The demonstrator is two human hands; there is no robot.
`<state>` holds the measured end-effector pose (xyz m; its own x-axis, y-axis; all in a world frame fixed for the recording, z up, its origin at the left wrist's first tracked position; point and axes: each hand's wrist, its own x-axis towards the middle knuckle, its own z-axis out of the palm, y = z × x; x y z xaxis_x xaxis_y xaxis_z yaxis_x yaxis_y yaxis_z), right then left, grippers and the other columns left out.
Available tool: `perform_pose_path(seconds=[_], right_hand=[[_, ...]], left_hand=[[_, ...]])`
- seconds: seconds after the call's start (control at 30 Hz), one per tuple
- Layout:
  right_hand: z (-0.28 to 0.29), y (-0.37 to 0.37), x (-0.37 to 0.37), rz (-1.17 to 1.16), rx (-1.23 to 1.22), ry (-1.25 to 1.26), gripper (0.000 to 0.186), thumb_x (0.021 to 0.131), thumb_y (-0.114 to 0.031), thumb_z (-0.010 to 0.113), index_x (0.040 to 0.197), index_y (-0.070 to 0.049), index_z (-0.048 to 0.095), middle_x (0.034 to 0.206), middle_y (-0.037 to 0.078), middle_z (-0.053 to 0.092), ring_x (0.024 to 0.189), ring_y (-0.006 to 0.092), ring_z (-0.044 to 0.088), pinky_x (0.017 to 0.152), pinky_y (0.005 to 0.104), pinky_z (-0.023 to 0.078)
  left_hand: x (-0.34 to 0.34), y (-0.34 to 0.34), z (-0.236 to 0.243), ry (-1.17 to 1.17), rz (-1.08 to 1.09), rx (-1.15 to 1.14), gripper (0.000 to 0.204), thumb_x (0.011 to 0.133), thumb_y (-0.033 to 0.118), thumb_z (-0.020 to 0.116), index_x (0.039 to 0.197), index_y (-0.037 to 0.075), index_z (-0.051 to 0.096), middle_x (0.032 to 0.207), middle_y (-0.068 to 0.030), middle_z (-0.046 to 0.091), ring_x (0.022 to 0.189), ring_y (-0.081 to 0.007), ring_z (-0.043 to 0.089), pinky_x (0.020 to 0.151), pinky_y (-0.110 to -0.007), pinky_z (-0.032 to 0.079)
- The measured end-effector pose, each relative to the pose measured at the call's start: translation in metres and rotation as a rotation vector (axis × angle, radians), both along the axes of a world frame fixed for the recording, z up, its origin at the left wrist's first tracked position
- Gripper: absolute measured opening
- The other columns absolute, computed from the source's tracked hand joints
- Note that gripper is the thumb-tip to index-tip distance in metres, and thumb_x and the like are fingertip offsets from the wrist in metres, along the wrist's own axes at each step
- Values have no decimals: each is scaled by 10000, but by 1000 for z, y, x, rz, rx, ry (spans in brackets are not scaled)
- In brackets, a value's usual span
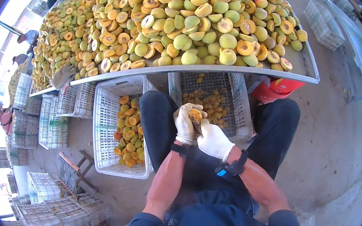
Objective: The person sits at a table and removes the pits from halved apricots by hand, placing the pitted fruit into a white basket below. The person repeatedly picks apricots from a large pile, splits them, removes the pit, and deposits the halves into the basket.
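Note:
My left hand [184,123], in a white glove, is closed around a halved yellow peach [195,114] above my lap. My right hand [214,139], also gloved, presses against the fruit with its fingers curled. Something thin and dark shows between the two hands, but most of it is hidden, so I cannot make out what my right hand grips. Below and just beyond them, a crate [246,107] between my knees holds small brownish pits and scraps [211,103]. Left of my knee, another white crate [101,121] contains orange-yellow peach halves [131,134].
A metal-edged table [306,67] heaped with halved peaches [187,23] spans the far side. Red bags [276,91] lie under its right end. A grey glove [63,77] rests on its left edge. Stacked crates [64,214] and a folding stool [75,168] stand left. Other people are farther left.

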<state>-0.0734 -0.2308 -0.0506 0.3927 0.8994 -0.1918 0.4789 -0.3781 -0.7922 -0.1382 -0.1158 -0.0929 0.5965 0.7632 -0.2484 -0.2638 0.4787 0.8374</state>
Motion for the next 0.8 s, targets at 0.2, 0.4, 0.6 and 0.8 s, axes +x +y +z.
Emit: perform_pose_path(seconds=[0.2, 0.4, 0.6, 0.8], right_hand=[[-2, -2, 10, 94, -44, -16, 273, 857, -91, 551, 1075, 74, 542, 881, 305, 675, 872, 490, 663, 770, 536, 532], [-13, -8, 11, 22, 66, 219, 211, 860, -76, 557, 1033, 44, 558, 849, 232, 673, 749, 389, 670, 680, 463, 527], [36, -11, 24, -31, -109, 1140, 163, 872, -62, 563, 1031, -77, 534, 726, -10, 491, 475, 59, 428, 375, 225, 330], [16, -24, 38, -72, -21, 1642, 102, 930, -30, 524, 972, -122, 510, 705, -52, 404, 466, 10, 335, 361, 174, 256]], left_hand=[[-4, -1, -10, -98, -54, 41, 552, 1036, 491, 468, 974, -26, 652, 918, -185, 709, 753, -277, 700, 703, -400, 576], [3, -6, 8, -90, -4, 38, 408, 949, 316, 555, 877, -67, 678, 797, -177, 708, 628, -270, 695, 602, -356, 574], [6, 2, 31, -92, -163, 119, 412, 920, 314, 554, 857, -68, 696, 701, -152, 685, 619, -246, 684, 592, -326, 562], [19, 9, 20, -12, -349, -234, 415, 933, 343, 533, 889, -38, 692, 777, -162, 695, 715, -245, 692, 661, -346, 568]])
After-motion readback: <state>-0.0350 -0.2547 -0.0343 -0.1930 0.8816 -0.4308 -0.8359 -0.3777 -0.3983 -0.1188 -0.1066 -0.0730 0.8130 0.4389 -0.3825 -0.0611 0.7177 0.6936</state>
